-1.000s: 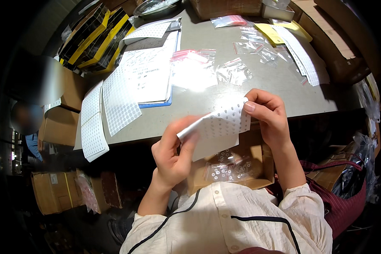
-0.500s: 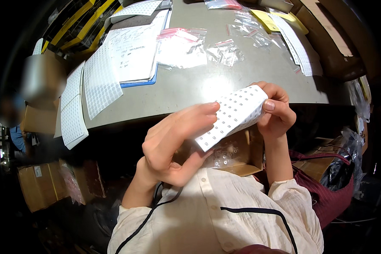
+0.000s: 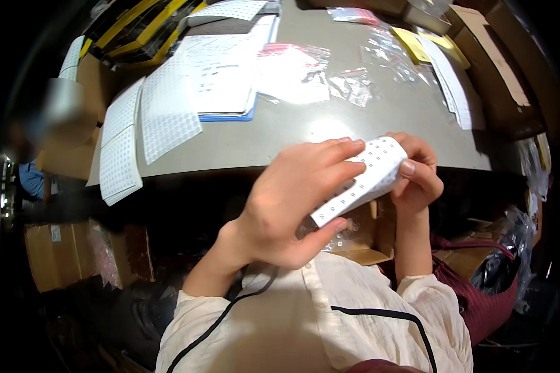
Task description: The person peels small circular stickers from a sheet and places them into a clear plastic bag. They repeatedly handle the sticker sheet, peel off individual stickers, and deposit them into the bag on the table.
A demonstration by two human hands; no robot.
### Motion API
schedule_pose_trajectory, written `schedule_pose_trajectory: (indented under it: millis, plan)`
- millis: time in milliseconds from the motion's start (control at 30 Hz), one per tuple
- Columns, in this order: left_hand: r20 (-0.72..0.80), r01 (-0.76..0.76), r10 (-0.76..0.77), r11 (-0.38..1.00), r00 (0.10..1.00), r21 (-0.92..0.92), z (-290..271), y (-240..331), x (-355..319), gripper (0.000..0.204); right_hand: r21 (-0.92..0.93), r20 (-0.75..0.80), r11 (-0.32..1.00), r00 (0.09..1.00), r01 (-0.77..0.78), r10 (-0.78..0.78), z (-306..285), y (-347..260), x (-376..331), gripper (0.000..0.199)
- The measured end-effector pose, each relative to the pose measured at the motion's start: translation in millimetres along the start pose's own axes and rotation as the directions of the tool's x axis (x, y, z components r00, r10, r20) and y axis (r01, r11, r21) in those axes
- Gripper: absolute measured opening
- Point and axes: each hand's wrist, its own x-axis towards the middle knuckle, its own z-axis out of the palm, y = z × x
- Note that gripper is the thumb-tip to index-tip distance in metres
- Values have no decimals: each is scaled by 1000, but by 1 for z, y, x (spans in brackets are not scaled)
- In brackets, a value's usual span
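Observation:
A white sheet of small printed labels [image 3: 374, 166], curled over lengthwise, is held up in front of my chest. My right hand [image 3: 419, 173] pinches its right end, thumb on the near face and fingers behind. My left hand [image 3: 283, 202] is spread at the other end: fingers lie over the sheet's upper face, and the thumb stretches out just below its lower edge. Whether the left fingers press on it, I cannot tell. Below the sheet is an open cardboard box [image 3: 362, 256] with small clear rings inside, partly hidden by my hands.
On the grey table [image 3: 230, 149] lie more label sheets [image 3: 119, 133], a blue clipboard [image 3: 230, 117] with papers, red-edged zip bags [image 3: 295, 71] and small clear bags [image 3: 354, 87]. A cardboard box [image 3: 494, 74] stands at right. A dark red bag [image 3: 479, 298] hangs beside my right arm.
My left hand has slid rightward, its fingers covering more of the sheet. The sheet and my right hand appear slightly further right and lower; the whole view has shifted too.

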Motion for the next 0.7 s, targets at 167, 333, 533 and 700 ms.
schedule_pose_trajectory:
  millis: [167,333,533,700]
  plan:
    - [-18,22,-23,999,1000,-34,4,-5,-6,59,-21,-9,1000,1000,23,-23,-7,-1,-1,19]
    - [9,71,-71,997,997,10,-3,-7,-13,61,70,-37,997,999,39,-37,-4,3,0,15]
    - [-45,102,-102,995,994,-7,-6,-11,-20,64,166,-25,986,1000,-9,13,-19,6,-2,17]
    - [-144,182,-190,981,971,-68,-8,-16,-26,65,120,-40,992,998,43,-38,-19,6,-3,20]
